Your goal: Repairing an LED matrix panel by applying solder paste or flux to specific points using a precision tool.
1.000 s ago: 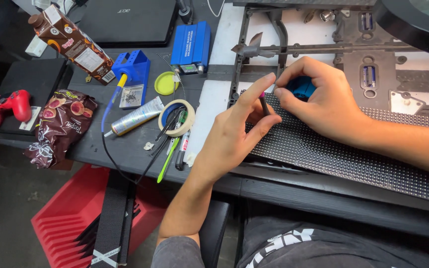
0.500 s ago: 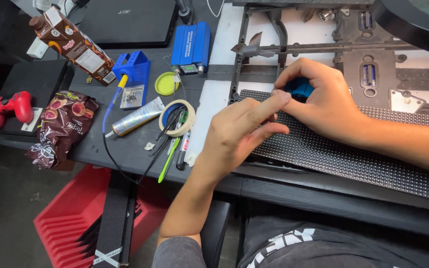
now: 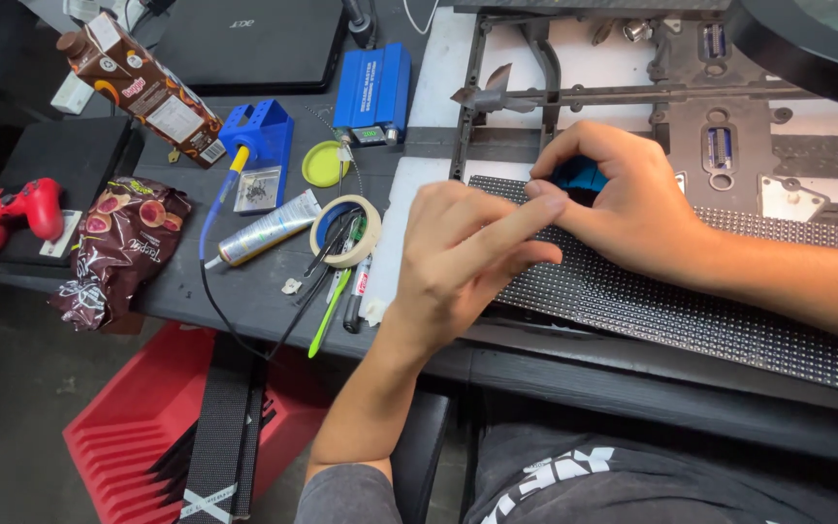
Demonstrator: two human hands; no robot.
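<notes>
On dotted panel [image 3: 652, 296], at its upper left end: right hand [image 3: 632, 199] curled tight around small blue tool [image 3: 579, 175], tip hidden under fingers. Just left of panel edge: left hand [image 3: 467, 257] loosely open, holding nothing, index finger stretched out, touching right thumb. Further left of panel, on tabletop [image 3: 244, 291]: tape roll [image 3: 346, 231], silver tube [image 3: 266, 229], pens [image 3: 341, 296], snack bag [image 3: 118, 247], red controller [image 3: 16, 209].

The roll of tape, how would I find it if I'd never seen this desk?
Start at the dark desk, left of the long dotted grey panel under the hands. Just beside the left hand lies a cream-coloured ring-shaped roll of tape, flat. It is the only open ring there, with pens poking through it and a silver tube alongside.
</notes>
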